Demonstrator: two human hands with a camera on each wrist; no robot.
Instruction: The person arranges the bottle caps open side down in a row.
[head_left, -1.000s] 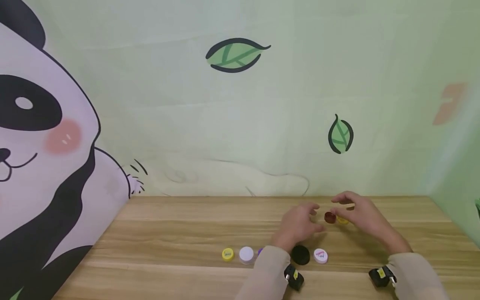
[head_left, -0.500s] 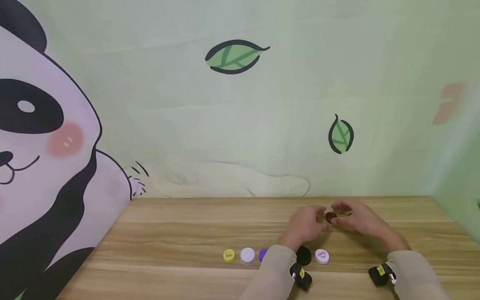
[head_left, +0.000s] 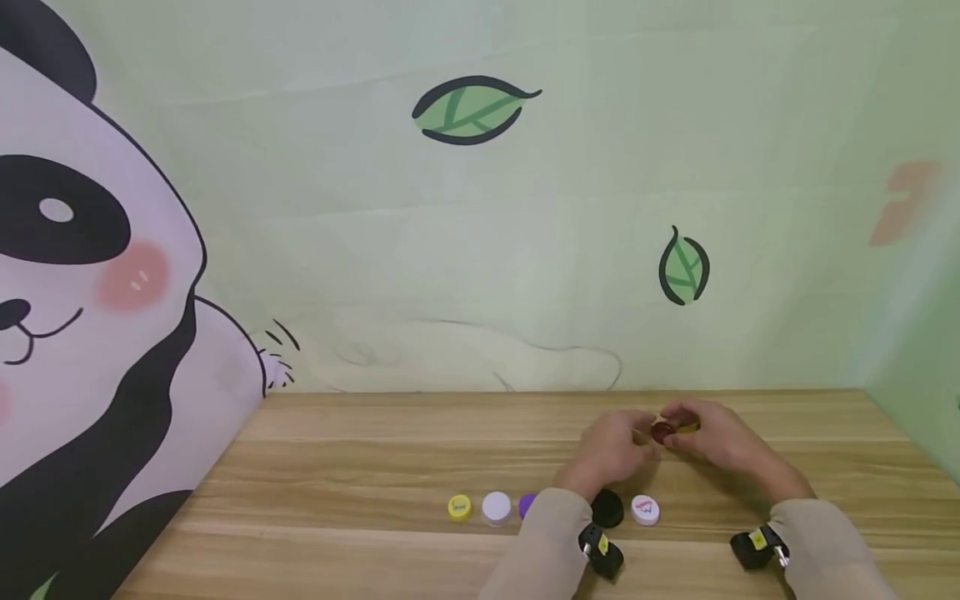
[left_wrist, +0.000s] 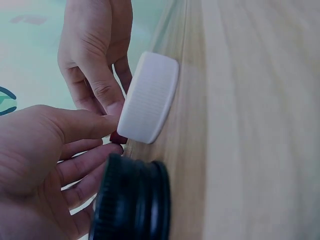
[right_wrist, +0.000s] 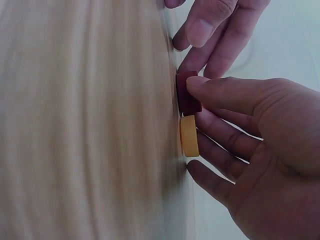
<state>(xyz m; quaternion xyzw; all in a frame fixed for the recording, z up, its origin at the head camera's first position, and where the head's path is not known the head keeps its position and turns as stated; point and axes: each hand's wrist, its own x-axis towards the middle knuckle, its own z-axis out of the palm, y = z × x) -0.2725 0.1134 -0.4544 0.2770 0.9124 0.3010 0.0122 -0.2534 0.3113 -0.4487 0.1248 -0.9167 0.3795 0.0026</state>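
Note:
A dark red bottle cap (head_left: 663,432) lies on the table between my two hands. My right hand (head_left: 716,435) pinches it, the thumb on its near edge and a finger at its far side. The yellow bottle cap (right_wrist: 189,136) touches or nearly touches the red one, beneath the right fingers and partly hidden in the head view. My left hand (head_left: 611,446) is at the red cap's left, fingers bent loosely. In the right wrist view the left thumb (right_wrist: 201,33) stands apart from the cap.
Nearer me runs a row of caps: a yellow one (head_left: 459,507), a white one (head_left: 496,507), a purple one (head_left: 528,506) partly behind the left sleeve, a black one (head_left: 607,507) and a white printed one (head_left: 645,509). A printed backdrop (head_left: 480,250) rises behind the table.
My left hand has moved right, up to the red cap. The right hand has come slightly left and its thumb and finger have closed on that cap.

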